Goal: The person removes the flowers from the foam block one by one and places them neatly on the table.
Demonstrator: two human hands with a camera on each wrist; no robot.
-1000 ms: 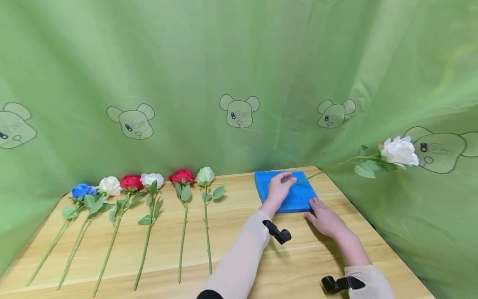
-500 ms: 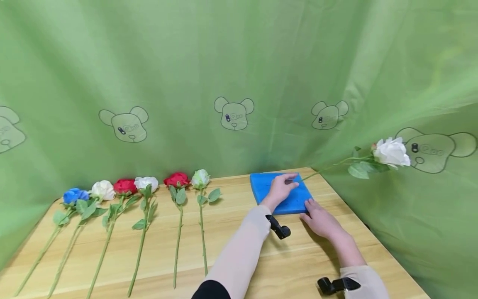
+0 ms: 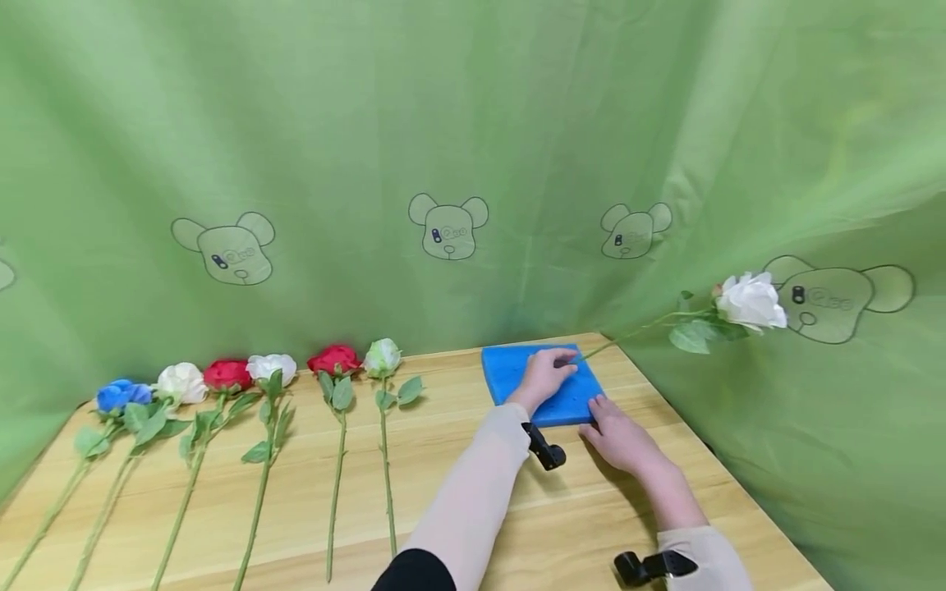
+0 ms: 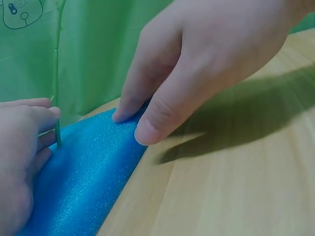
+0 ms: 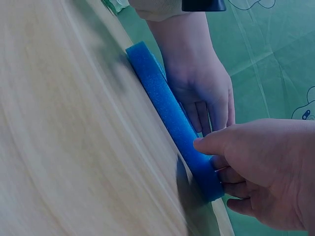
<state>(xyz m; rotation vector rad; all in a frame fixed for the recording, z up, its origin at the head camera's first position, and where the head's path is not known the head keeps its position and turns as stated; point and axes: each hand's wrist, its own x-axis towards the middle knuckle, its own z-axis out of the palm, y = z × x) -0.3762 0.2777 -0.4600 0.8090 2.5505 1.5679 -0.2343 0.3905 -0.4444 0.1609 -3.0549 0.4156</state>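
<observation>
A white rose (image 3: 750,301) leans up to the right, its green stem (image 4: 56,88) meeting the top of a blue foam block (image 3: 510,366). My left hand (image 3: 545,377) pinches that stem low down, just above the foam; whether the tip is sunk in cannot be told. At the block's near right corner is my right hand (image 3: 624,439), its thumb against the front side and its fingers round the other side, as the right wrist view shows with the thumb (image 5: 211,142) on the blue edge. A few small holes dot the foam's top.
Several roses lie in a row on the wooden table (image 3: 443,484), left of my arms: a blue rose (image 3: 121,396), a cream rose (image 3: 181,383), red and white ones, and a pale green rose (image 3: 383,358). A green curtain (image 3: 332,164) hangs behind and at right.
The whole head view has shifted, so everything sits further left in it. Both hands keep their places on the stem and the foam block; the white rose still leans the same way.
</observation>
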